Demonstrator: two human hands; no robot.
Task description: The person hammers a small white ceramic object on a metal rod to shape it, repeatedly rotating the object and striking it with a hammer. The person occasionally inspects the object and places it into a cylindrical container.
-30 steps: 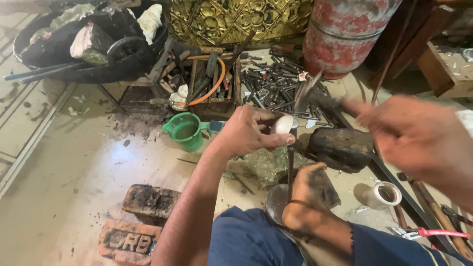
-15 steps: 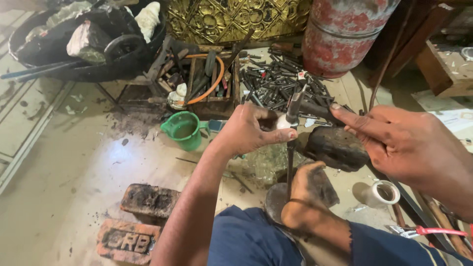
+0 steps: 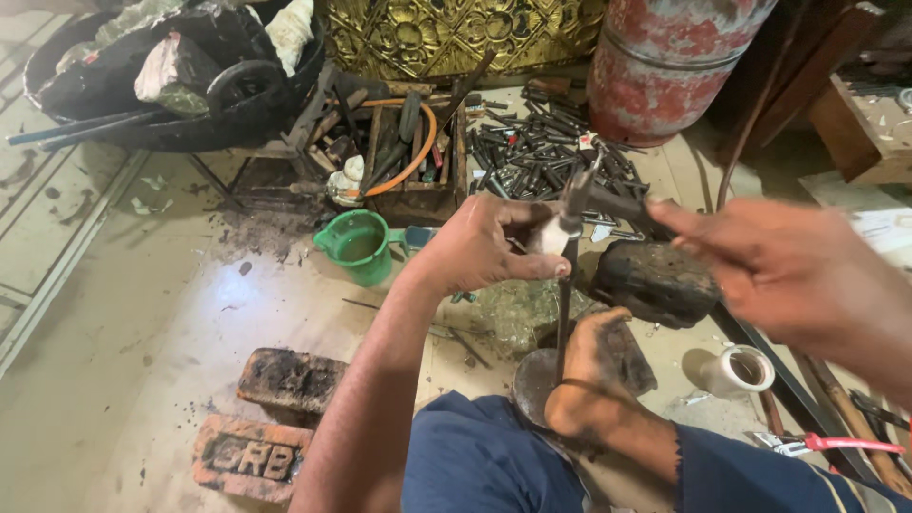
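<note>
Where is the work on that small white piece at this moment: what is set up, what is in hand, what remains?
Set up: upright dark rod braced by the foot. In hand: left hand pinches the small white piece against the rod top; right hand, blurred, holds a dark tool beside it. Remaining: cannot tell; the piece's finish is unclear.

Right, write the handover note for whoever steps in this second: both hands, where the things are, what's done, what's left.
Left hand: shut on a small white piece, pinched at the fingertips and held against the upright thin metal rod.
Right hand: blurred; it seems to grip a dark hammer-like tool whose head sits by the rod's top.
Rod: its lower end is by the foot, which rests on a round metal block.
Nearby: dark lump behind the rod, green mug, heap of metal punches, white tape roll.
Done: white piece set at the rod.
Left: cannot tell; no finished result shows.
</note>
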